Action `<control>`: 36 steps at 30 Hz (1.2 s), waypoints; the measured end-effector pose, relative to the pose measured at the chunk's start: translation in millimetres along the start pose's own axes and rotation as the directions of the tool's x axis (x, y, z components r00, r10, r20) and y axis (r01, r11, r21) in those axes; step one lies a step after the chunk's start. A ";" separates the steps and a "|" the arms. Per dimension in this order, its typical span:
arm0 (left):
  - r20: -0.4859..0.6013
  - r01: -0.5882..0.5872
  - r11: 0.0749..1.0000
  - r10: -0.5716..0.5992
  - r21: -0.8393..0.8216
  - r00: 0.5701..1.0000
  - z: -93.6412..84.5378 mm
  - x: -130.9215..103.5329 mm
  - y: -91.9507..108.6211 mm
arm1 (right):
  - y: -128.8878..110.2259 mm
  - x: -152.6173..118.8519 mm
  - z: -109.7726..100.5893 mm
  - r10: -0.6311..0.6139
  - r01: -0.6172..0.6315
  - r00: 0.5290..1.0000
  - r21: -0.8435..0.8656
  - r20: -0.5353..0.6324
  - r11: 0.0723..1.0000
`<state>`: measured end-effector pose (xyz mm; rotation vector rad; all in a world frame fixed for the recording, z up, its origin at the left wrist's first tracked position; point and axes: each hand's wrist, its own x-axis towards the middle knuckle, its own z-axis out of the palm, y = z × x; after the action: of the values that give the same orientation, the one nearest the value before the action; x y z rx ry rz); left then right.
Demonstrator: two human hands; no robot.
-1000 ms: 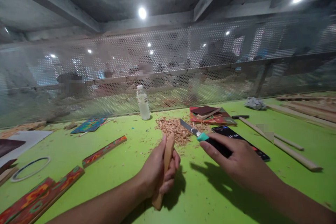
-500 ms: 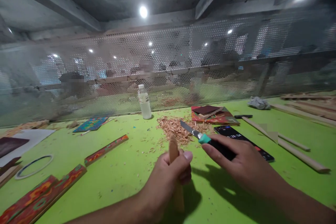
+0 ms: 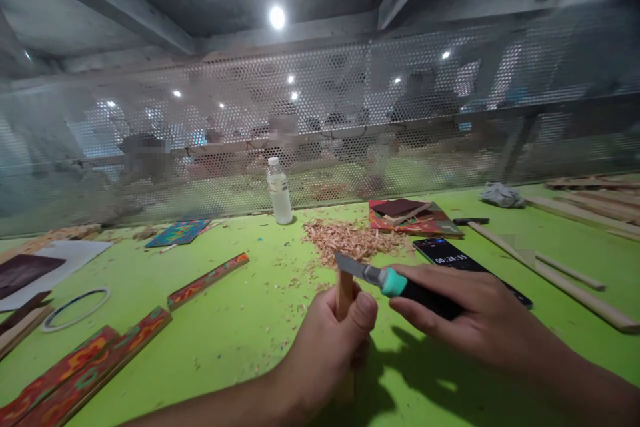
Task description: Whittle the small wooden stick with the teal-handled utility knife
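My left hand (image 3: 336, 327) is closed around an upright wooden stick (image 3: 344, 293), whose top end pokes out above the thumb. In my right hand (image 3: 457, 303) is a utility knife (image 3: 400, 283) with a black and teal handle, its blade pointing left. The blade lies at the top of the stick and seems to touch it. Behind the stick spreads a heap of wood shavings (image 3: 345, 239) on the green table (image 3: 240, 340). The lower part of the stick is partly hidden by my left hand and in shadow.
A phone (image 3: 470, 267) showing a timer lies beyond my right hand, near a hammer (image 3: 540, 267). Painted wooden strips (image 3: 120, 353) and a ring (image 3: 75, 309) are at left. A bottle (image 3: 279, 193) stands before the perforated metal screen (image 3: 225, 147); sandpaper (image 3: 403, 207) lies right of it.
The knife blade has come down and left from beyond the stick onto its top end. My left hand has turned the stick slightly. The view has shifted a little.
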<state>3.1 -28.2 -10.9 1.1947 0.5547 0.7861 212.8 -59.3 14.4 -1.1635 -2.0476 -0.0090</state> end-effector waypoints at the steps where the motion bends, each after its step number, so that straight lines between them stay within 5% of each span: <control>1: 0.006 -0.010 1.000 0.010 0.009 1.000 0.0 -0.1 -1.3 | 0.2 0.5 -0.6 -0.041 0.041 0.999 -0.008 0.018 0.999; 6: -0.009 -0.058 0.995 0.059 0.085 0.998 1.5 -1.4 -8.6 | -5.9 3.3 -3.3 -0.136 0.136 0.988 -0.004 0.078 0.991; 14: -0.071 -0.091 0.977 0.106 0.192 0.992 8.5 -1.8 -5.9 | -8.6 -6.2 0.0 -0.232 0.222 0.972 -0.173 -0.043 0.960; 25: -0.149 -0.066 0.978 0.097 0.200 0.984 5.8 -1.8 -12.5 | -9.0 -6.0 -6.1 -0.070 -0.010 0.950 -0.254 -0.304 0.967; 31: -0.112 -0.094 0.988 0.108 0.124 0.988 10.2 -5.2 -7.0 | -12.0 -0.5 -7.8 -0.189 0.190 0.982 -0.073 0.028 0.979; 36: -0.157 -0.087 0.980 0.116 0.178 0.981 17.0 -8.0 -1.4 | -11.9 -4.1 -4.6 -0.188 0.193 0.981 -0.122 0.053 0.974</control>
<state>11.2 -44.8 -7.4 1.3302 0.7145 0.9472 208.0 -70.9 19.2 -1.0448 -2.2151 -0.2134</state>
